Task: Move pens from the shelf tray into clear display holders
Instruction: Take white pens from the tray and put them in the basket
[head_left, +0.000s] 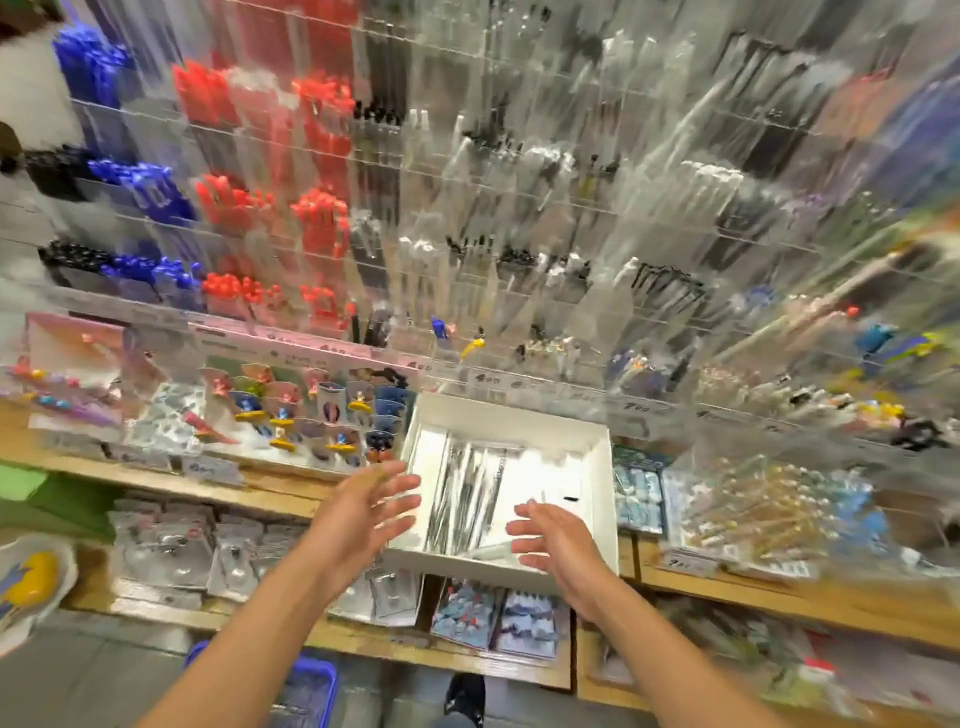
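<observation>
A white tray (597, 452) stands on the wooden shelf and holds several clear pens (467, 493) lying lengthwise on its left side. My left hand (363, 514) hovers at the tray's left edge, fingers spread and empty. My right hand (556, 545) hovers over the tray's near right corner, fingers straight and empty. Rows of clear display holders (519, 234) filled with red, blue, black and clear pens cover the wall behind the tray. The picture is blurred by motion.
Small packaged figures (306, 415) stand left of the tray. Packets (639, 493) and bagged goods (769, 514) lie to its right. More packets (171, 551) fill the lower shelf. A blue basket (306, 691) sits on the floor below.
</observation>
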